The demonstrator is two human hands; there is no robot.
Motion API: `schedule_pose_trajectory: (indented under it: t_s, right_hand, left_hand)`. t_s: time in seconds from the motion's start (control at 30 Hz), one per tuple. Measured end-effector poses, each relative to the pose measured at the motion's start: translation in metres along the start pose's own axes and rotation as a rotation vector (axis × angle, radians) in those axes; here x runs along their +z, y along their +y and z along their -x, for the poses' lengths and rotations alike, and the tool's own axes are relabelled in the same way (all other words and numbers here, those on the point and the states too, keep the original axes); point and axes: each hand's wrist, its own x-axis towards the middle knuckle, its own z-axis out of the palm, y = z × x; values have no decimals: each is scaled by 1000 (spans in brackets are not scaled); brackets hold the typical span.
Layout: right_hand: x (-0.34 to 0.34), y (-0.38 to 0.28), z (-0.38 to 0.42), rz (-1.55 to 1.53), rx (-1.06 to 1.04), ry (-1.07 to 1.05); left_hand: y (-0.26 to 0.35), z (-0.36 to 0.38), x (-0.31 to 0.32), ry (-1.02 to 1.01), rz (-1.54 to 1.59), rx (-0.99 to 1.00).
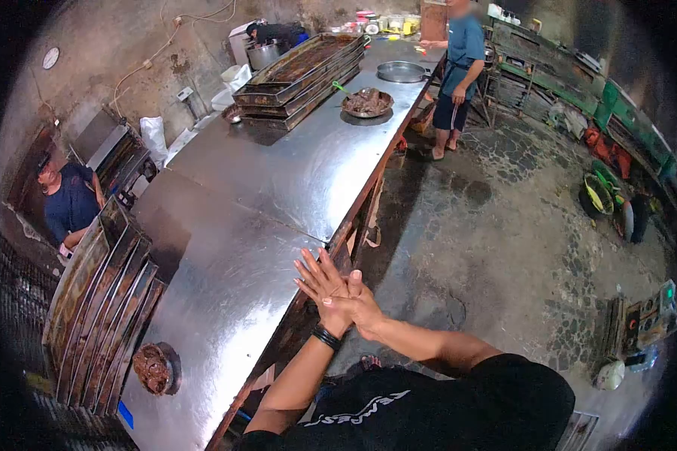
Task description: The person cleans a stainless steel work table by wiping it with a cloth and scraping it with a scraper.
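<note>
My two hands meet in front of me, just off the near edge of the metal-topped table (226,255). My left hand (325,289) has its fingers stretched out and spread, and black bands circle its wrist. Against it lies my right hand (362,312), its thumb across the left one and its other fingers mostly hidden. No object shows in either hand. Nearest on the table, at lower left, is a bowl of dark brown paste (152,368). Farther along stands a wide pan of brown mixture (367,103) with a green-handled tool (341,87).
Large metal trays (101,301) lean together at the left; more trays (301,75) are stacked farther back. A round shallow pan (400,72) lies beyond. One person (71,192) is at left, another (465,68) stands at the far right side. A basket (598,194) is on the floor.
</note>
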Motion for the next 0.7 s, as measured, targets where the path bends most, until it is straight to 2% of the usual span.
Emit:
schedule_pose_trajectory:
  t_s: [0.13, 0.23, 0.33, 0.47, 0.57, 0.7]
  right_hand:
    - [2, 6, 0, -9, -70, 21]
    - [12, -8, 4, -24, -50, 74]
    - [-1, -6, -2, 36, 22, 17]
    - [-7, -8, 2, 90, -21, -49]
    - [2, -3, 4, 45, -84, -45]
    - [0, 4, -6, 42, -40, -15]
  left_hand:
    - [-7, 5, 5, 0, -24, -48]
    - [-7, 3, 5, 6, -55, -29]
    - [-3, -3, 1, 6, -37, 1]
    - [1, -2, -2, 10, -13, -10]
    - [-5, 3, 2, 24, -33, -27]
    - [-9, -2, 3, 38, -53, 1]
